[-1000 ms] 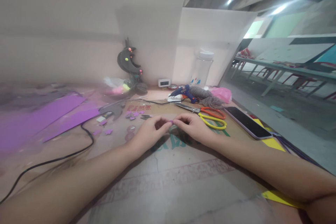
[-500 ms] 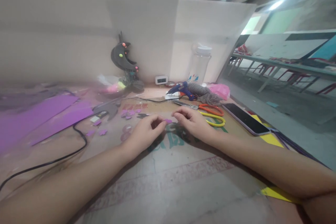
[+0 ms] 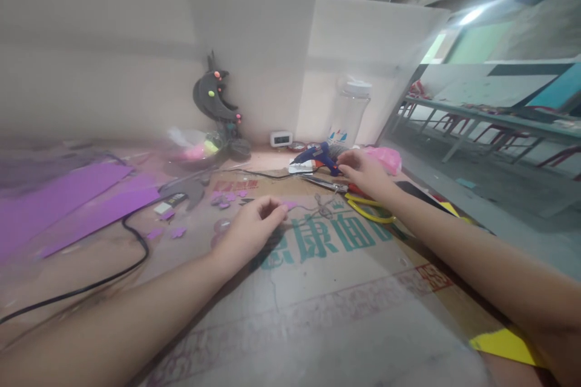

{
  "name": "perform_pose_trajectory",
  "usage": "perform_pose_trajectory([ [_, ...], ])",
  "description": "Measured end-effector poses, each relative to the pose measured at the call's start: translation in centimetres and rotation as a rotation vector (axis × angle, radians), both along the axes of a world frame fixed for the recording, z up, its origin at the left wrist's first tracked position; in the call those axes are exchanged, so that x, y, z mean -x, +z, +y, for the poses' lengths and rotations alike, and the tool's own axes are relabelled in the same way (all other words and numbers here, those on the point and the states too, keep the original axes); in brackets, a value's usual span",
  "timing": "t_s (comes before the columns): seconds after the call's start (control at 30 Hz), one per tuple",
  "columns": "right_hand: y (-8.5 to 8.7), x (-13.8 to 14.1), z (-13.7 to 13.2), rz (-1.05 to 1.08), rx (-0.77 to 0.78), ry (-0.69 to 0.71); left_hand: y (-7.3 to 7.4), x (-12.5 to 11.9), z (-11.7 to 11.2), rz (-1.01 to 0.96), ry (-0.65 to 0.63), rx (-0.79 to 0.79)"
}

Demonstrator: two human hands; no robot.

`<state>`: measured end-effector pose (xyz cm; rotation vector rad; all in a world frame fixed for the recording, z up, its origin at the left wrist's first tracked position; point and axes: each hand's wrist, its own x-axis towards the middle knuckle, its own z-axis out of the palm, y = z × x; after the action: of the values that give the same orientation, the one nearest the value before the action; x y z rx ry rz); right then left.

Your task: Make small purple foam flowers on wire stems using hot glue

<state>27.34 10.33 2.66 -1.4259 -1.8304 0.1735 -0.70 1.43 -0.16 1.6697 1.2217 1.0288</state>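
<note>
My left hand (image 3: 252, 224) pinches a small purple piece (image 3: 289, 205) between thumb and fingertips, just above the cardboard; its exact shape is partly hidden. A thin grey thread (image 3: 323, 208) lies tangled to the right of it. My right hand (image 3: 363, 174) reaches over the tools with curved fingers apart, at the handle of a blue glue gun (image 3: 318, 156). Whether they touch it cannot be told. Under that wrist are yellow-handled scissors (image 3: 370, 211); red-handled pliers or scissors (image 3: 324, 182) lie behind them. Grey yarn is mostly hidden behind the right hand.
Purple sheets (image 3: 104, 211), cut flowers (image 3: 178, 233) and a black cable (image 3: 143, 248) lie left. Behind stand a dark crescent ornament (image 3: 211, 97), a small clock (image 3: 281, 138) and a clear bottle (image 3: 347, 112). At right are a phone (image 3: 424, 196) and yellow paper (image 3: 508, 344).
My right hand has moved away from the left hand, up and right to the glue gun, exposing the thread and green printing. My left hand stays put, still pinching the purple piece.
</note>
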Motion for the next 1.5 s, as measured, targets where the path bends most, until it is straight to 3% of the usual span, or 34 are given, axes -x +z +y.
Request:
perform_pose_trajectory([
  [0.23,-0.8,0.4,3.3,-0.136,0.189,0.046,0.5,-0.3,-0.6,0.016,-0.008,-0.008],
  [0.43,-0.8,1.3,6.1,-0.182,0.211,-0.016,0.2,-0.2,-0.3,0.006,-0.016,0.005],
  [0.6,-0.6,1.5,6.2,-0.172,0.183,-0.032,-0.2,-0.2,0.0,-0.014,-0.027,0.024],
  [0.87,1.4,1.3,2.4,-0.026,0.186,-0.089,0.0,-0.2,-0.2,-0.023,-0.005,0.025],
  [1.03,1.3,3.0,-3.5,0.264,0.128,0.135,0.3,-0.2,-0.5,0.020,0.039,-0.020],
  [1.2,-0.5,3.6,-8.3,0.156,0.127,0.285,0.4,-0.2,-0.7,0.002,0.039,0.006],
  [1.5,-0.8,2.7,-9.0,0.050,0.036,0.356,0.6,-0.1,-1.0,0.048,0.069,-0.039],
])
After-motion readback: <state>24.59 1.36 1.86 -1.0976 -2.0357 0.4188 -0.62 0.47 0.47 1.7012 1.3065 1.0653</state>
